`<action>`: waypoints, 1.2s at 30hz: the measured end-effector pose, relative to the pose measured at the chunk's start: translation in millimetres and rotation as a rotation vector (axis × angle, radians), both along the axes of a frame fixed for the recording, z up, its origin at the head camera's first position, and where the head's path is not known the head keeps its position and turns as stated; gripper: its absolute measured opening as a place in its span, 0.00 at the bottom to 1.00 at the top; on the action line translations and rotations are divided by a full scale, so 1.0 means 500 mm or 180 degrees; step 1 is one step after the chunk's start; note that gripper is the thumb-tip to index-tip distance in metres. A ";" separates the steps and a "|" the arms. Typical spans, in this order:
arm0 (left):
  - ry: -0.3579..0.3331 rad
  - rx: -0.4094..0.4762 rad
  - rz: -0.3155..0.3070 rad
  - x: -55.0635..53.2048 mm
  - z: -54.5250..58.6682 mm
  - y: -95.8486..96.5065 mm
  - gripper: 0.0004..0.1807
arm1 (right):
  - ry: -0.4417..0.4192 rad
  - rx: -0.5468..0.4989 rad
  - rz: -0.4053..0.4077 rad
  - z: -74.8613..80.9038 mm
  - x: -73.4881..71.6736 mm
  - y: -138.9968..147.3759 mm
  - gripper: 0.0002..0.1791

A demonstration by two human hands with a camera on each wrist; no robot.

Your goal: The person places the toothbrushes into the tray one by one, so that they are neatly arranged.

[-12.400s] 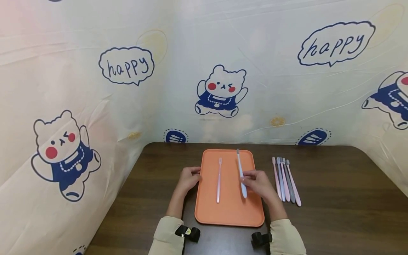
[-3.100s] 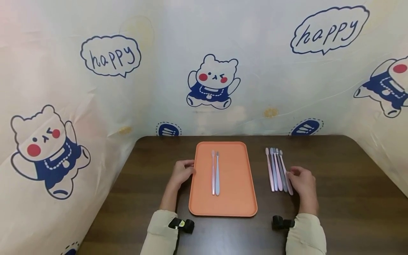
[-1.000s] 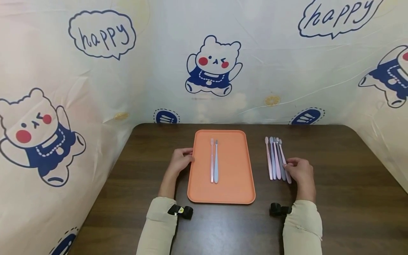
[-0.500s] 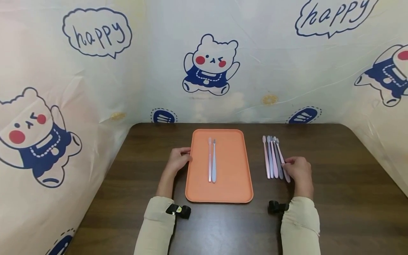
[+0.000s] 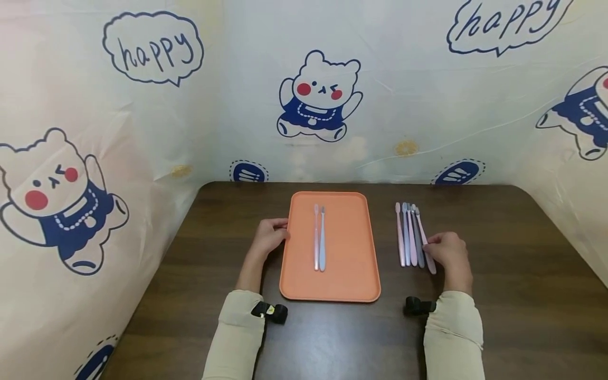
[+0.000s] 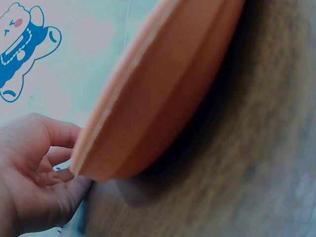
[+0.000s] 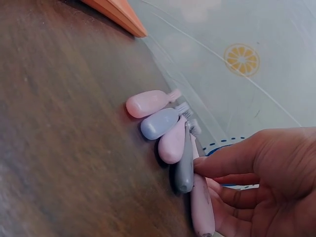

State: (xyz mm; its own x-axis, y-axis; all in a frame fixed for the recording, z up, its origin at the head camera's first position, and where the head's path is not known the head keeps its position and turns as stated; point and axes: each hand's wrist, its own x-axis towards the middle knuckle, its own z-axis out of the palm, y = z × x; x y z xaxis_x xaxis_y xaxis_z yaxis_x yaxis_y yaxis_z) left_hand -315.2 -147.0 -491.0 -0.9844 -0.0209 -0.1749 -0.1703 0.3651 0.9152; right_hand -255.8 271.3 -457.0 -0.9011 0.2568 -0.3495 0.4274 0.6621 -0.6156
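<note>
l sleeve (image 5: 236,335) & r sleeve (image 5: 453,338) both cream/beige, long, bit puffy w/ creases nr cuffs. l hand (image 5: 269,236) & r hand (image 5: 449,252) bare. l wrist cam (image 5: 281,314) blk, boxy, small yellow mark (image 5: 271,310) beside blk strap (image 5: 258,309); r wrist cam (image 5: 412,306) also blk, chunky.

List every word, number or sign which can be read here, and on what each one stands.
"happy": left speech bubble on the backdrop sheet.
"happy": right speech bubble, cut by the image's top edge.
White marks on the blue ovals: perhaps "!!!", too small to be sure.
Yellow label on the left wrist strap: too small to read.
Toothbrushes, tray: no readable text.
</note>
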 end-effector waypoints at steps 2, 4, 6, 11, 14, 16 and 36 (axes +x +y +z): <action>0.0025 -0.0003 -0.0011 -0.001 0.003 0.002 0.26 | 0.0006 -0.0009 0.0046 0.001 0.000 0.005 0.21; 0.0022 -0.0005 -0.0023 -0.001 0.005 0.004 0.26 | 0.0006 -0.0020 0.0067 0.003 0.000 0.009 0.21; 0.0012 -0.0013 -0.0019 0.000 0.005 0.004 0.26 | 0.0024 0.0009 0.0089 0.004 -0.001 0.011 0.20; -0.0050 -0.0004 0.0030 0.007 0.002 0.004 0.26 | 0.0001 -0.0019 0.0124 0.006 0.001 0.012 0.20; -0.0067 0.0011 0.0033 0.009 -0.002 0.005 0.26 | -0.0011 -0.0026 0.0153 0.006 0.004 0.014 0.21; -0.0056 0.0007 0.0028 0.010 -0.004 0.005 0.26 | -0.0048 -0.0072 0.0155 0.007 0.005 0.016 0.22; 0.0025 0.0000 0.0068 0.005 -0.001 0.003 0.25 | -0.0084 -0.0813 0.0024 -0.004 -0.005 0.031 0.28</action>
